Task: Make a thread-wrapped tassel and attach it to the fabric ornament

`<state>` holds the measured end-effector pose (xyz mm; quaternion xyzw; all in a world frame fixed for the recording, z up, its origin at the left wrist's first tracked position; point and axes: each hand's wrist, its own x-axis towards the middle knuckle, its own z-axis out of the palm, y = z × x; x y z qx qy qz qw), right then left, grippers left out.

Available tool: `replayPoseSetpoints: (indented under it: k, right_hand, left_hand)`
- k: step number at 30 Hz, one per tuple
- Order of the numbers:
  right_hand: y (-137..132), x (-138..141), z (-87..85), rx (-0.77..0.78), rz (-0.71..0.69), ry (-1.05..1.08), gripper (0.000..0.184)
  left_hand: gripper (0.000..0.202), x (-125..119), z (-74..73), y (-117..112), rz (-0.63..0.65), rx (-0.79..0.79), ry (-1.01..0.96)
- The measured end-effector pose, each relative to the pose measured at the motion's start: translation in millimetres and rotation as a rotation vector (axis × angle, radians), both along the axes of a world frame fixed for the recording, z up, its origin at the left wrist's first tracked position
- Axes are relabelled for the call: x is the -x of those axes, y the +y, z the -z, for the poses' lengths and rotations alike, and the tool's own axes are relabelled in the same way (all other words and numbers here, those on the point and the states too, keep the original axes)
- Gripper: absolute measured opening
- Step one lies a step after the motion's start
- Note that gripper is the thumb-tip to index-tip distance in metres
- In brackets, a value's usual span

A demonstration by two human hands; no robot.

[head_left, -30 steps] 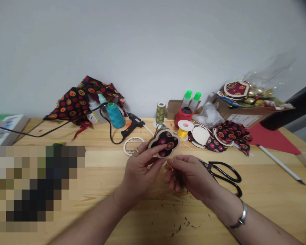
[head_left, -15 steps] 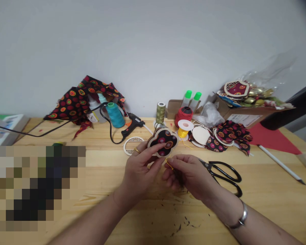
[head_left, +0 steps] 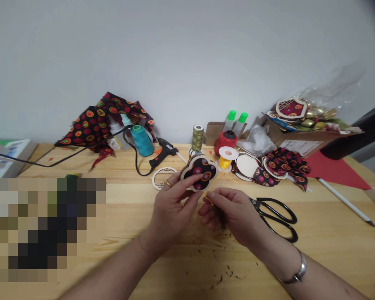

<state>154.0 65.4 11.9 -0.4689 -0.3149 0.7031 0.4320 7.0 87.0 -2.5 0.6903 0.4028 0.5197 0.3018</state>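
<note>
My left hand (head_left: 173, 204) grips a flower-shaped ornament (head_left: 196, 171) with a pale wooden rim and dark patterned fabric, its index finger lying across the front. Just below and to the right, my right hand (head_left: 228, 212) pinches a yellow cord (head_left: 210, 199) between thumb and fingertips, close to the ornament's lower edge. Something dark hangs under the right palm, mostly hidden. Black-handled scissors (head_left: 278, 212) lie beside the right wrist, their blades partly covered by the hand. Behind the hands stands a spool of yellow cord (head_left: 226, 159), a loose strand trailing from it.
At the back are a hot glue gun (head_left: 164, 152), a teal thread cone (head_left: 143, 141), an olive thread spool (head_left: 198, 137) and red thread (head_left: 226, 142). Patterned fabric (head_left: 87, 125) is heaped left. On the right are a filled cardboard box (head_left: 300, 141) and a white pencil (head_left: 343, 200).
A longer, straighter stretch of yellow cord now shows between the ornament and my right fingers. Both hands keep nearly the same place and hold.
</note>
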Motion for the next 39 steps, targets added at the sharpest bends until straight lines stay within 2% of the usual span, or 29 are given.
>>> replayPoseSetpoints:
  k: [12,28,39]
  right_hand:
    - [0.1,0.0,2.1,-0.009,-0.001,0.02,0.028]
    - [0.7,-0.4,1.8,-0.057,-0.007,-0.067,0.024]
    - [-0.5,-0.1,0.1,-0.053,-0.002,-0.068,0.025]
  left_hand:
    - [0.033,0.7,-0.3,-0.6,-0.006,0.002,-0.01]
    - [0.033,-0.1,1.6,0.1,-0.004,0.008,-0.027]
    - [0.035,2.4,-0.7,-0.5,0.004,-0.083,0.034]
